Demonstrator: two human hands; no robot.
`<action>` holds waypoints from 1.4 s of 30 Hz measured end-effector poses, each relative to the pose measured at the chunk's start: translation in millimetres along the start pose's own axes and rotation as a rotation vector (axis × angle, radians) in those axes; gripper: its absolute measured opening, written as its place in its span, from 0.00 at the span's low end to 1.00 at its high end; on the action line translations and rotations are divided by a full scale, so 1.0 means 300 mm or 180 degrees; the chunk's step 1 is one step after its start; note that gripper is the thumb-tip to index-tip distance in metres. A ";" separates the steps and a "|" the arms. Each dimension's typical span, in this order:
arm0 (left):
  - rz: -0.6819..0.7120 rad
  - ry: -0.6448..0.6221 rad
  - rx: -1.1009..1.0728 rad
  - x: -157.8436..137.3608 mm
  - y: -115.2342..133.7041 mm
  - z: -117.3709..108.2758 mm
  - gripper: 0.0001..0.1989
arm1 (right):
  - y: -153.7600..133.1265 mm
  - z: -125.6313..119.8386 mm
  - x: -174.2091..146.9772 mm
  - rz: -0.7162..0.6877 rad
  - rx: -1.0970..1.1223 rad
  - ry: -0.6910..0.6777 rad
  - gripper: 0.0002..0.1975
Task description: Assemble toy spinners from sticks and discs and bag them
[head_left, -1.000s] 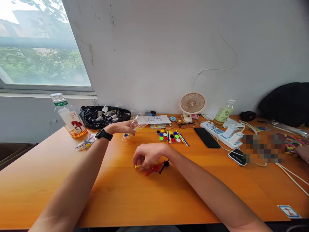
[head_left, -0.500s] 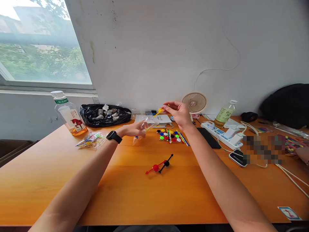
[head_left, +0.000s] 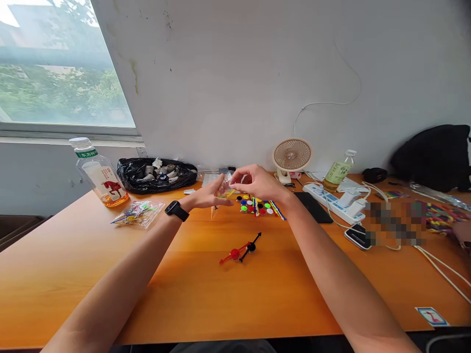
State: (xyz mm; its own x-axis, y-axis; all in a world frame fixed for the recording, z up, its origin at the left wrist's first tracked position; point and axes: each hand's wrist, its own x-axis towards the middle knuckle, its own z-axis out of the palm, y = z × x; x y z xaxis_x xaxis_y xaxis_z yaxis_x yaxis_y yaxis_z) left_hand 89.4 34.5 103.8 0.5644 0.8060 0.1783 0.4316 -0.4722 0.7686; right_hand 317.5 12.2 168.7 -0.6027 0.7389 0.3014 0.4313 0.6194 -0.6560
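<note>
My left hand (head_left: 209, 195), with a black watch on the wrist, grips a clear plastic bag (head_left: 226, 182). My right hand (head_left: 257, 183) meets it at the bag, thumb and fingers pinched together. Just below those fingertips a yellow arrow spinner (head_left: 230, 194) shows, partly hidden by the bag and fingers. Nearer me on the table lie a red arrow spinner (head_left: 234, 254) and a black arrow spinner (head_left: 251, 247), one beside the other. Behind the hands are several coloured discs (head_left: 244, 209) and thin coloured sticks (head_left: 276, 210) in rows.
Left stand a filled clear bag (head_left: 138, 214), a large drink bottle (head_left: 105, 179) and a black plastic bag (head_left: 127, 176) holding waste. Right are a fan (head_left: 292, 154), a green-labelled bottle (head_left: 339, 170), a power strip (head_left: 329, 202), cables and a phone (head_left: 357, 237).
My right hand has come down and left with the yellow arrow spinner, from above the discs to the plastic bag at my left hand. The view has shifted slightly.
</note>
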 end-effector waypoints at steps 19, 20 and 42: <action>-0.0552 0.0707 -0.1843 -0.226 -0.034 0.179 0.24 | -0.070 -0.073 -0.047 -0.0253 -0.0347 -0.0038 0.13; -0.0568 0.0705 -0.1810 -0.227 -0.032 0.184 0.24 | -0.075 -0.074 -0.051 -0.0192 -0.0388 -0.0267 0.11; 0.0055 0.0874 -0.1392 -0.239 -0.047 0.241 0.15 | -0.192 0.044 -0.057 -0.0542 0.0969 -0.1008 0.07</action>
State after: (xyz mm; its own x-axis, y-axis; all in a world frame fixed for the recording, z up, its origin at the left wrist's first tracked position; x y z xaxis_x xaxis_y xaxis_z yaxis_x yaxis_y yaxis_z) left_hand 93.8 -42.3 35.9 0.3378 0.8912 0.3028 0.0560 -0.3402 0.9387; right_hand 294.0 -39.6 192.1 -0.8434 0.4869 0.2273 0.1206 0.5838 -0.8029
